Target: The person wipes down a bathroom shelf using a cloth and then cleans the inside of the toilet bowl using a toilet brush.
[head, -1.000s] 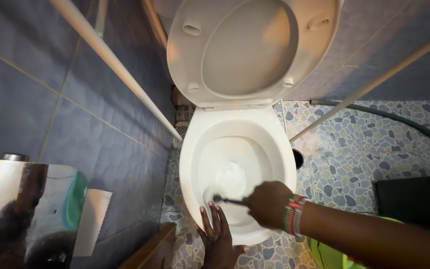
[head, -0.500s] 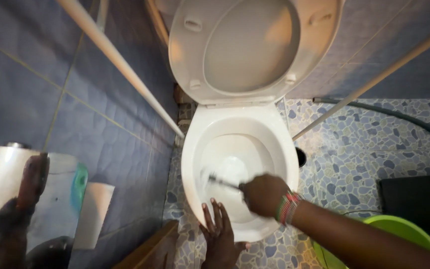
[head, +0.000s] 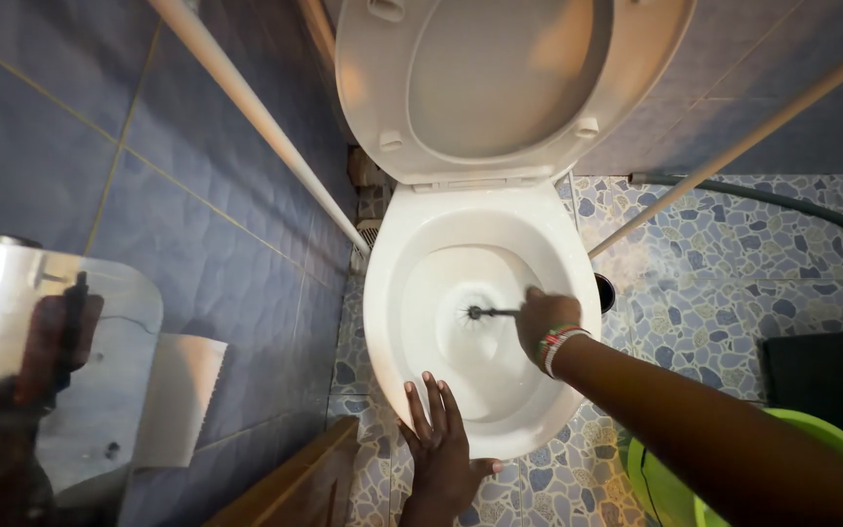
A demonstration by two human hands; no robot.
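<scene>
While the brush sits down inside the white toilet bowl, its dark bristled head points toward the left wall and its thin handle runs almost level, left to right, back into the right hand. That hand's grip is closed tight around the handle's near end, fingers curled over it, a beaded band at the wrist. So the brush head lies to the left of the grip, over the middle of the bowl, with the long axis crossing the bowl from side to side rather than front to back. The right hand is plainly the nearer one; it is the only hand on the brush.

The left hand lies flat on the bowl's front rim, fingers spread and pointing into the bowl, holding nothing, well short of the brush.

Behind the bowl the seat and lid stand raised against the blue tiled wall. Two pale pipes slant across the view. A paper roll hangs under a shiny metal holder at the left. On the pebble-patterned floor to the right stand a green bucket and a dark hose.
</scene>
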